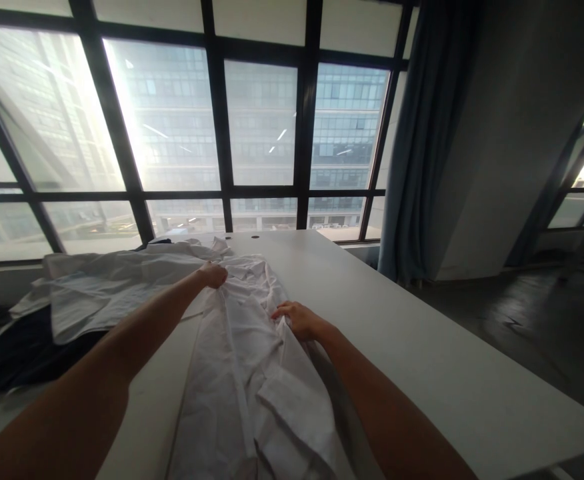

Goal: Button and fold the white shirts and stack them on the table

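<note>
Lying lengthwise down the middle of the white table (422,347), a white shirt (242,373) runs from the near edge toward the window (262,120), rumpled and creased, with a long placket strip running along its length. The left hand (213,275) is stretched out to the far end of the shirt and is closed into a fist around a bunch of the cloth there, near what looks like the collar. The right hand (299,319) rests closer in, on the shirt's right edge, palm down with fingers curled loosely over a fold of fabric; whether it pinches the cloth or only presses on it cannot be told. Both forearms are bare and reach in from the bottom of the view.

To the left of the shirt, more white garments (102,287) lie in a loose pile on the table, touching or overlapping the shirt's far end. Beneath and beside that pile a dark cloth (27,353) spreads over the table's left side. Two small round holes show in the tabletop near its far edge. A blue curtain (422,147) hangs at the right end of the window, next to a grey wall, and a dark floor (532,333) lies to the right of the table.
</note>
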`<state>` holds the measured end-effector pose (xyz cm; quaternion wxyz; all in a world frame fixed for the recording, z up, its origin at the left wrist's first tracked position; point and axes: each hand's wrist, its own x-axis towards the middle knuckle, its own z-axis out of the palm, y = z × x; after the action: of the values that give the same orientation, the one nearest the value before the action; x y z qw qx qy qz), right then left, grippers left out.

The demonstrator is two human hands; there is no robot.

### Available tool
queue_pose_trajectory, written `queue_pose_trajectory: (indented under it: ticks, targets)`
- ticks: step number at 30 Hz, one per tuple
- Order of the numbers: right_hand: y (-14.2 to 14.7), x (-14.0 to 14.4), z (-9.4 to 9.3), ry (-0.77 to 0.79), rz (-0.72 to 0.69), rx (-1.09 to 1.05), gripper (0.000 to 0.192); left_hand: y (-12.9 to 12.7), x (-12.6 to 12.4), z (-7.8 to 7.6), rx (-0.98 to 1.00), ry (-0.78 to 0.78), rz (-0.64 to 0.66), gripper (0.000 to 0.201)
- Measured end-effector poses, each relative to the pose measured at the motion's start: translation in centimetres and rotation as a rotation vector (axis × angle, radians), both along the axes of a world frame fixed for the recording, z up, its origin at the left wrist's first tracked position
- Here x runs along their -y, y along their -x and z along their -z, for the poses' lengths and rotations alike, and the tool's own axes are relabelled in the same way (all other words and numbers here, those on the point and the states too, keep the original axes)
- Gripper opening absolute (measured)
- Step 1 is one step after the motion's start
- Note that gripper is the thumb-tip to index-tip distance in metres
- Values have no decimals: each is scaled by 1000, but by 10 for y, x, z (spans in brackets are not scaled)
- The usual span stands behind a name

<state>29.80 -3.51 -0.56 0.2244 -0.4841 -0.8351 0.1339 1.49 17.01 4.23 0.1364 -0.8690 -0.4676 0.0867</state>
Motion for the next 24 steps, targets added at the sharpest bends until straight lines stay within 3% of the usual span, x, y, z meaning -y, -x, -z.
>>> queue_pose_trajectory:
  ticks: [4, 8, 13, 19, 21, 24]
  targets:
    - [5, 0, -3, -31, 85, -35, 46, -6, 14, 10, 102, -45, 29, 24]
    - [13, 2, -7, -96, 213, -59, 46, 13, 16, 13, 266, -109, -49, 34]
    - [20, 10, -12, -36, 241, 32, 27, 52, 3, 20, 388, -109, -189, 39]
    - [49, -8, -31, -167, 275, 45, 24, 60, -26, 38, 512, -64, -152, 37]
    - [71, -21, -39, -91, 251, -25, 28, 62, -37, 40, 536, -37, -134, 39]
    - [109, -37, -44, 294, 163, -94, 44, 67, -50, 39, 545, -1, -84, 40]
